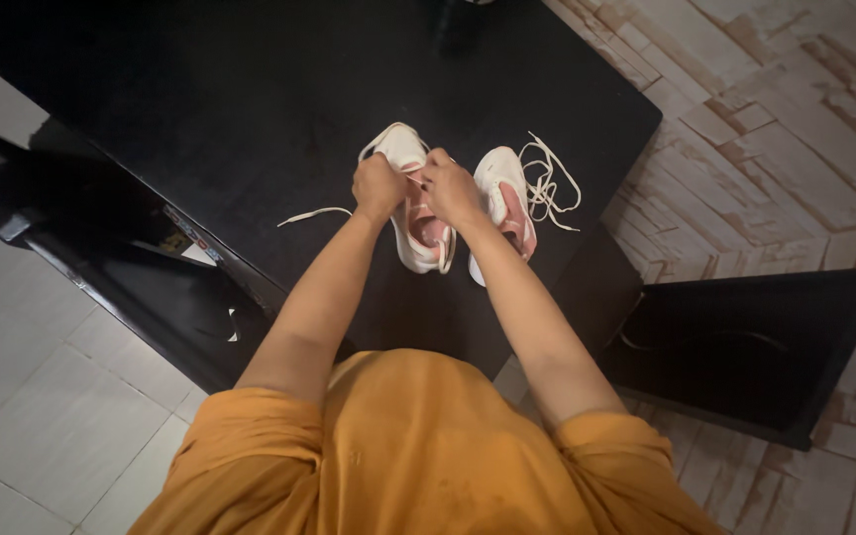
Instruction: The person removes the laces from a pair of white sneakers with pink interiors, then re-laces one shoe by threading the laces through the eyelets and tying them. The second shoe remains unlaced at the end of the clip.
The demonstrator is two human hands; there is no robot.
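A loose orange-mustard top [418,446] is being worn, and it is being seen from above, filling the lower middle of the view. Short sleeves are being shown on both sides, the cloth bunched in soft folds around each upper arm. Both forearms are being left bare below the sleeves. A few faint darker specks are being picked out on the front of the fabric. The left hand [378,185] and the right hand [451,188] are being shown bare, ungloved.

two white-and-pink shoes [418,213], one black table [250,109]
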